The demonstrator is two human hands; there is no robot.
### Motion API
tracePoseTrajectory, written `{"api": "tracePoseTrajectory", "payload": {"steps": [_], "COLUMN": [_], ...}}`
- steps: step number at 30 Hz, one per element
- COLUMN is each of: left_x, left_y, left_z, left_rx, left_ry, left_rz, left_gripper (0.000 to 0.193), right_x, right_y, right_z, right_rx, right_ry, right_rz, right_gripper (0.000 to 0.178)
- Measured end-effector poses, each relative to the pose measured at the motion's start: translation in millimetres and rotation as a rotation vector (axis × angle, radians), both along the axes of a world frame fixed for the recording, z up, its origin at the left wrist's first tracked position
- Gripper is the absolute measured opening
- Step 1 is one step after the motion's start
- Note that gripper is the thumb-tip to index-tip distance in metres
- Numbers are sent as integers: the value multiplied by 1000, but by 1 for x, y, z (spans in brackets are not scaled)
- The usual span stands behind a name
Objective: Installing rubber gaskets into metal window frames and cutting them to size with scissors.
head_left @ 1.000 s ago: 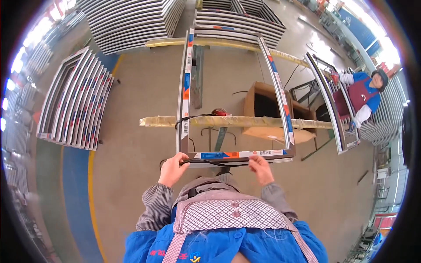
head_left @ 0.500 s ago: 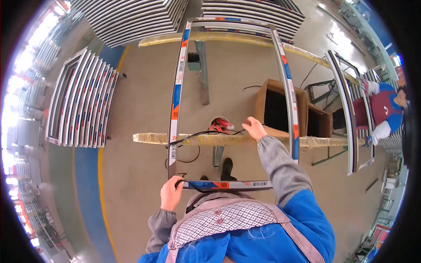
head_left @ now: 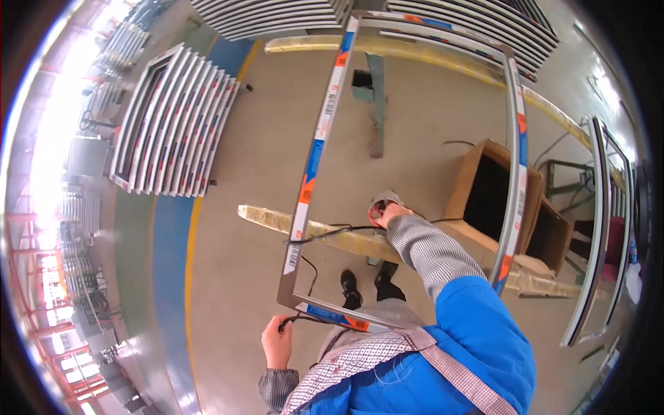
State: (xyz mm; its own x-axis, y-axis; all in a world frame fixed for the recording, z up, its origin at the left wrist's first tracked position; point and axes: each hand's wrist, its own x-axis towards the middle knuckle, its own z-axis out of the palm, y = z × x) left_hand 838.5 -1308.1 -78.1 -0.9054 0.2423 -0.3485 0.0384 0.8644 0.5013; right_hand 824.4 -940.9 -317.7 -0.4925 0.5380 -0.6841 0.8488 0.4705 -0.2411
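Right hand (head_left: 392, 212) moved to red object (head_left: 375, 211) — grip unclear, left hand (head_left: 277, 342) pinching cable (head_left: 302, 317) (black)

- The frame (head_left: 322, 126) is supported by two wrapped rails: the near rail (head_left: 346, 241), just bodyward of the right fingers (head_left: 385, 210), and the far rail (head_left: 415, 50), well beyond them.
- On the floor (head_left: 232, 277), bodyward of those fingers, black shoes (head_left: 349, 282) are planted.
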Motion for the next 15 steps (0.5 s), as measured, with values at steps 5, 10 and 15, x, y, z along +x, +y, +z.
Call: {"api": "tracePoseTrajectory", "payload": {"steps": [5,10,15], "left_x": [11,20,12], "left_y": [-1,-3,4], "left_z": [1,13,14], "left_rx": [-2,-22,6], "left_ry": [27,40,32], "left_rz": [39,65,-41], "left_gripper": [14,15,15], "right_x": [-4,-7,32], "right_y": [-4,-5,28], "right_z": [-17,-39,-203], "right_rx": [2,-22,484], "right_ry": [-212,-62,250], "right_rz": [-52,79,215], "right_gripper": [44,56,43]}}
